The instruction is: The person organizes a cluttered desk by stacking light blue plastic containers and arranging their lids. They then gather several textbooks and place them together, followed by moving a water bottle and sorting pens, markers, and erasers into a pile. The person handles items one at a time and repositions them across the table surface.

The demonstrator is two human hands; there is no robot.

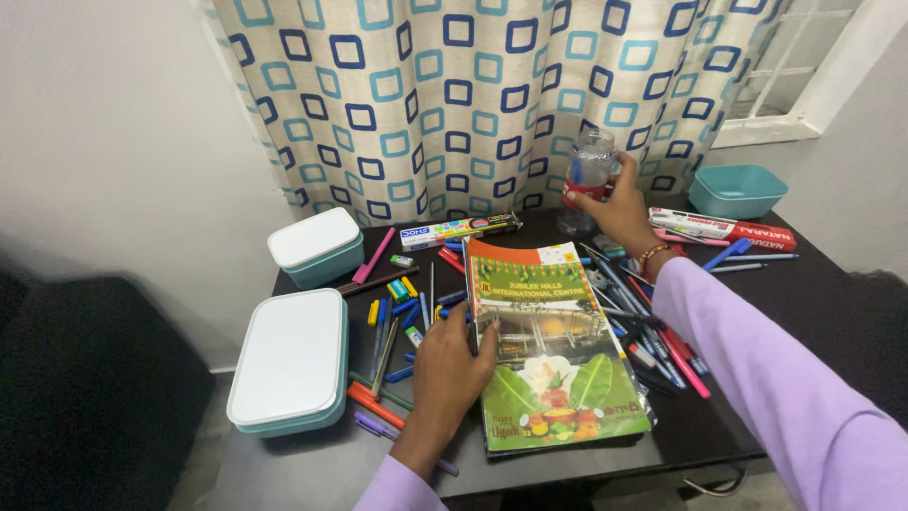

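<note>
At lower centre, the glossy green-and-orange booklet (553, 350) is pressed flat by the left hand (452, 374), fingers spread along its edge. At upper centre-right, the clear plastic bottle (588, 180) is clasped by the right hand (619, 210).

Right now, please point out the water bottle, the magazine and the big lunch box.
water bottle (591, 156), head view, clear upper body.
magazine (558, 369), head view, cover's middle.
big lunch box (288, 355), head view, white lid.
</note>
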